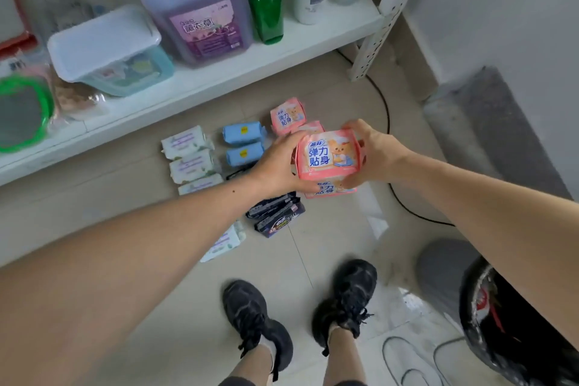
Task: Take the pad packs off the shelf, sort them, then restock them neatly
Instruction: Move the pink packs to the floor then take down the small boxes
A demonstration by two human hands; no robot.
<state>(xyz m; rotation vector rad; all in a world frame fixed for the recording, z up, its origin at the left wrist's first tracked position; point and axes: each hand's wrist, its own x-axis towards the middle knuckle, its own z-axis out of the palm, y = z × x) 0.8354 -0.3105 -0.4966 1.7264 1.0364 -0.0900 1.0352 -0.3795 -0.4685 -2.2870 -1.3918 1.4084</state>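
Pink pad pack — held right of frame centre, above the floor rows, clasped between the left hand and the right hand, fingers curled round its two short sides; a second pink pack appeared to be carried beneath it. The item was judged light, soft and compressible, its film wrap probably slick — best taken at opposite ends with even pressure so the stack is not sheared apart.

Bare beige tiled floor lies open between the black sneakers and the sorted rows of soft plastic pad packs; a thin black cable curves along the floor's right side; the white metal shelf board overhangs the far edge, crowded with bottles.
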